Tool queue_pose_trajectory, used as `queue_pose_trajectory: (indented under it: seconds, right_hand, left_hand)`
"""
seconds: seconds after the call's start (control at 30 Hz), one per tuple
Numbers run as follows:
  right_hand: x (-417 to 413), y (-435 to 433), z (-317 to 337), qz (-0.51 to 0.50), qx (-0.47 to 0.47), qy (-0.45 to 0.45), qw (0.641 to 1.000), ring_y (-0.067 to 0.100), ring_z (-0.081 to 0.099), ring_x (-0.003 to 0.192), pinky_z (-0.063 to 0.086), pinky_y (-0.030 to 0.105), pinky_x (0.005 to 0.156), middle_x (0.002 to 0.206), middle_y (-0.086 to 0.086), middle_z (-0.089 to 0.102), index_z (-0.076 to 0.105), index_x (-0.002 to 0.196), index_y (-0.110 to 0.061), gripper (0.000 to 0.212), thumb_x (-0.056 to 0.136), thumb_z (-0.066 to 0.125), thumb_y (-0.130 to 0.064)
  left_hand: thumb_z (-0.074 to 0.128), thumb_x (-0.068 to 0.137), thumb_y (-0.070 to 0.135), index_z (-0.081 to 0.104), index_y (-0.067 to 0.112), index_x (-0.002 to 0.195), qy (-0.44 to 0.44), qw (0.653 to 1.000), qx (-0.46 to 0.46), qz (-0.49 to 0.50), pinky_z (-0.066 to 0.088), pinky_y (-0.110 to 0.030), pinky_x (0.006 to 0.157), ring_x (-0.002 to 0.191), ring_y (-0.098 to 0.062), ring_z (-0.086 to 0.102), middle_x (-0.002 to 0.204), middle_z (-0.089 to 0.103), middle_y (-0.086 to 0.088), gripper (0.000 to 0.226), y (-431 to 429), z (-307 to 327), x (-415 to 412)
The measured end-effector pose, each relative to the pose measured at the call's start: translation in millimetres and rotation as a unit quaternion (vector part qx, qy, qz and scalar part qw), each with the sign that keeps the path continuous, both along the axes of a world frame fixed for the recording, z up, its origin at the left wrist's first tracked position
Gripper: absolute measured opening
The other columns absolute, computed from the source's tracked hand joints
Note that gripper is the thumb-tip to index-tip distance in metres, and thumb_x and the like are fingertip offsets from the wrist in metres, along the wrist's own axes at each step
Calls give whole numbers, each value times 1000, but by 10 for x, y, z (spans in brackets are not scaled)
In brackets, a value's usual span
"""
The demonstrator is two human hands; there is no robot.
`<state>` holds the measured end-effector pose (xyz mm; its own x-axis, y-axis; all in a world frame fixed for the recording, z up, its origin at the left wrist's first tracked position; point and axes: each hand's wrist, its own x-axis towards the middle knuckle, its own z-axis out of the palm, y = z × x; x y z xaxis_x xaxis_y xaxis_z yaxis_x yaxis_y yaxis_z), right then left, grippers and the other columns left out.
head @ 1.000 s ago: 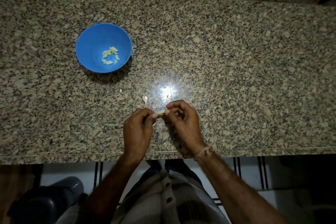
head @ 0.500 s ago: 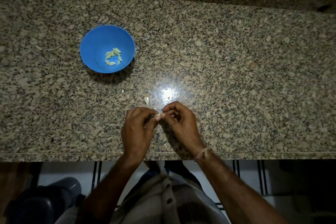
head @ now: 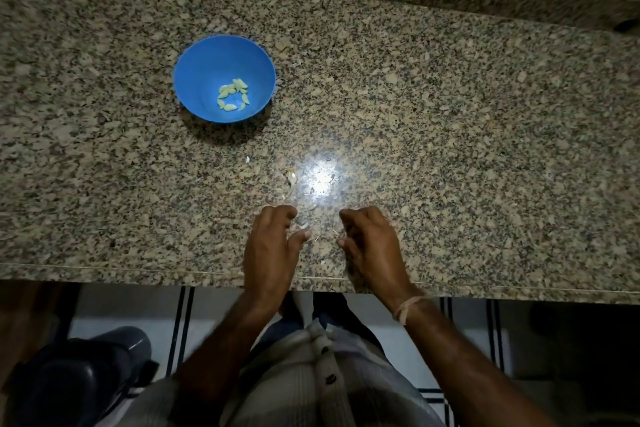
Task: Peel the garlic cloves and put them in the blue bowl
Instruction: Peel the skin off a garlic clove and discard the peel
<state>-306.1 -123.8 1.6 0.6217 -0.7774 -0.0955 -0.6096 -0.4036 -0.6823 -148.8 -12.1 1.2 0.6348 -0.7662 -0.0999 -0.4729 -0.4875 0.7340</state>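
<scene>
The blue bowl stands on the granite counter at the left and holds several peeled garlic cloves. Near the counter's front edge my left hand has its fingers curled, and a small pale garlic clove shows between its fingertips and thumb. My right hand is a short gap to the right, fingers curled, pinching a tiny pale bit of garlic skin at its fingertips. The two hands do not touch.
Loose garlic skins lie on the counter just beyond my hands, with a small scrap toward the bowl. A bright light glare sits mid-counter. A wall runs along the back; a dark bin stands on the floor at lower left.
My hands were joined on one clove and have pulled apart, the left going left and the right going right. The view has shifted slightly.
</scene>
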Motion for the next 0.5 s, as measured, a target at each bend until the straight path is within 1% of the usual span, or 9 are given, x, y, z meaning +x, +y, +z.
queue_pose_trajectory:
  seconds: [0.07,0.1,0.17,0.2,0.23,0.3,0.37,0.47,0.5]
  right_hand:
    - [77,38,16,0,-1,-18,1000,6,56,92,49,14,83,104,-5,54,68,127,-13,39,91,76,0]
    - [137,39,24,2,0,-28,1000,7,57,92,50,16,84,105,-5,56,68,125,-13,38,90,77,-1]
    - [255,4,19,6,9,-50,999,11,61,95,56,31,85,107,-3,59,68,123,-14,36,90,78,-5]
    - [294,-20,12,4,18,-60,998,12,62,96,57,36,85,108,-3,60,68,123,-14,35,91,78,-7]
    - [315,-43,8,-2,27,-68,997,12,62,96,57,36,86,108,-3,59,67,124,-15,35,91,78,-7]
    - [305,-82,7,-12,45,-85,995,9,63,98,57,32,89,109,-5,59,68,124,-15,34,92,78,-8]
    - [256,-111,-1,-16,71,-103,992,9,64,102,57,30,92,111,-5,60,69,123,-15,31,94,77,-9]
    - [183,-138,17,-25,120,-128,984,5,64,105,54,17,86,113,-8,63,70,122,-17,29,95,75,-7]
    - [170,-162,31,-25,141,-136,980,5,64,105,53,16,85,113,-9,63,70,122,-17,29,95,73,-6]
  left_hand:
    - [79,91,23,61,22,121,-4,1000,4,-6,53,-35,77,102,-17,62,114,59,4,35,-58,-48,-23]
    - [79,91,22,60,21,122,-9,1000,6,-8,53,-34,77,102,-17,62,115,59,3,37,-82,-52,-21]
    - [79,91,16,60,18,127,-19,1000,-4,-22,55,-36,78,103,-18,63,120,57,1,41,-124,-36,-14]
    - [79,91,13,60,17,129,-24,999,-11,-34,57,-37,77,102,-19,63,121,56,1,43,-152,-32,-6]
    - [78,91,11,61,16,132,-27,999,-15,-45,58,-39,76,101,-18,63,121,56,1,44,-185,-23,0]
    - [77,92,9,64,15,130,-28,998,-21,-54,58,-40,75,98,-16,63,117,58,2,41,-273,-24,14]
    - [76,92,10,69,16,121,-33,998,-22,-51,56,-40,74,93,-16,62,108,59,4,30,-357,-27,22]
    - [73,94,9,71,16,105,-52,998,-18,-36,54,-40,70,88,-19,60,98,59,3,13,-443,-26,4]
    - [72,95,9,71,16,101,-57,998,-14,-26,53,-40,69,86,-19,59,95,59,2,9,-464,-24,-8]
